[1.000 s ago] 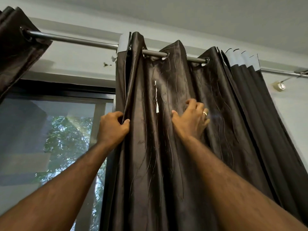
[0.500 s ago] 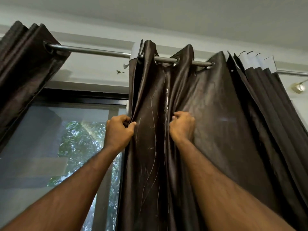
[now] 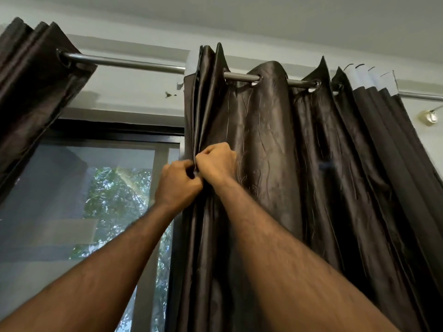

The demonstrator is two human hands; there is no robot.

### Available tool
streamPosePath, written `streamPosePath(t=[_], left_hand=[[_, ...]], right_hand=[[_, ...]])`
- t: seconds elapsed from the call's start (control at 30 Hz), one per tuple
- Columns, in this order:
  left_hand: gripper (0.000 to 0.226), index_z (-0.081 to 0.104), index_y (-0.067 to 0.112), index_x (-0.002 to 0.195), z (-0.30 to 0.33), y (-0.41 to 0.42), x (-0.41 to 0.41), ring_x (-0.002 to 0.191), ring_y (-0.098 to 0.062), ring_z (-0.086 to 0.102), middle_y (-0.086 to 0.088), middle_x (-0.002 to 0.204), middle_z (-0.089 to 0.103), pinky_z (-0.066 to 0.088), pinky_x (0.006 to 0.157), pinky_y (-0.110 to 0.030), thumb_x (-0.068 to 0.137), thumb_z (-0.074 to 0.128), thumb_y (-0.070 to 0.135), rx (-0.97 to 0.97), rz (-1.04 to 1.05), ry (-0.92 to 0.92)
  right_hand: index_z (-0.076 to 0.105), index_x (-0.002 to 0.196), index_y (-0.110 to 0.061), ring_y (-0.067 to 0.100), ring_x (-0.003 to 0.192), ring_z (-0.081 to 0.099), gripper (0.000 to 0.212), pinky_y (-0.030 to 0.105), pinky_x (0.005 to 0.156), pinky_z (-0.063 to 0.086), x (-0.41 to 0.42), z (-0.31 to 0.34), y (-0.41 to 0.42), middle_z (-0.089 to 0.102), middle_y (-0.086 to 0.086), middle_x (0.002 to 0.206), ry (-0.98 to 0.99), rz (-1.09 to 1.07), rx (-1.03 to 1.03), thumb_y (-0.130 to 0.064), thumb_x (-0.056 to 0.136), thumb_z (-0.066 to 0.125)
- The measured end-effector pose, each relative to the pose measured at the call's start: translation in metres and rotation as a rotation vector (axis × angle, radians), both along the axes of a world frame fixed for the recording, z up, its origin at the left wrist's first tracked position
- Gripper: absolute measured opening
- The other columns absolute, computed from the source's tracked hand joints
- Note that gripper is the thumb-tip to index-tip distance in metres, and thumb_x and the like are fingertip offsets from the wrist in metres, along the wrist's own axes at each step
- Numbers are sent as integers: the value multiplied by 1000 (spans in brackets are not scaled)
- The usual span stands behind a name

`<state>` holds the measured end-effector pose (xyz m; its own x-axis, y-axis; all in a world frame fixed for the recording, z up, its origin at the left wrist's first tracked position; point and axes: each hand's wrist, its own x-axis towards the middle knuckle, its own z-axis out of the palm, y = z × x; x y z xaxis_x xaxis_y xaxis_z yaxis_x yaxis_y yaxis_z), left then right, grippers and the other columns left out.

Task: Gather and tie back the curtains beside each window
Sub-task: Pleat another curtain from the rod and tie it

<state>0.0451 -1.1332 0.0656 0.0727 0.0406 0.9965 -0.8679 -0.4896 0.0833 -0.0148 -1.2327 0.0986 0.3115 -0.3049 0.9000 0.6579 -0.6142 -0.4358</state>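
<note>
Left hand: the left hand is raised and curled closed on the leading edge of the dark curtain; its fingers pinch the gathered folds from the window side.
Right hand: the right hand is also curled tight, just above and touching the left one, and it grips the same bunch of folds from the other side (the two fists meet at the curtain's edge).
Curtain, place: it hangs on the right of the window, threaded by metal eyelets on the curtain rod. Its left folds are pressed close together at the hands; further right the cloth spreads wider, then stands in tight pleats with a pale lining showing at the top.
Curtain, direction: its long axis runs vertical, from the rod down past the bottom of the view; the folds run the same way.
Writing: no brand, label or text can be read on the cloth; only thin wavy embossed lines show.
Second curtain: another dark curtain hangs bunched at the upper left on the same rod, well apart from the hands.
Wall: a small round fitting sits on the wall at the far right.
Outside: green leaves show through the glass.
</note>
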Motion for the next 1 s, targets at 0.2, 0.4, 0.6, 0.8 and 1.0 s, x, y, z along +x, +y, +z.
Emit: streamPosePath(t=[0.2,0.4,0.6,0.8,1.0], left_hand=[[31,53,17,60,1,-29,-6,51,-19,47,-2,54,51,27,48,-26,86,67,25,-33,154,-24],[42,43,12,58,-5,-30,4,55,-28,43,-4,51,41,31,58,-32,90,69,22,-41,148,-72],[52,40,12,58,-11,-25,7,48,-18,35,-1,50,38,33,56,-35,87,79,30,-78,92,-105],[44,49,7,61,-12,-14,9,52,-28,47,-8,53,48,40,52,-39,90,74,29,-79,90,-115],[43,44,12,56,-8,-8,8,49,-20,35,-2,49,41,31,52,-37,88,72,17,-66,72,-95]], right_hand=[[81,80,-25,10,91,68,9,24,73,54,-11,3,-41,76,-6,87,11,41,-100,-24,84,72],[59,125,-30,23,131,46,42,49,108,37,-12,-17,-122,56,0,134,-129,-591,68,-45,88,71],[49,143,-21,28,126,56,56,52,110,37,-3,-26,-163,65,5,130,128,-480,216,-38,94,71],[71,126,-20,23,108,68,28,24,91,52,5,-32,-124,75,6,116,-5,-347,97,-18,99,63],[78,96,-14,14,88,68,9,24,76,48,13,-6,-26,76,4,93,-33,-27,-286,-16,92,70]])
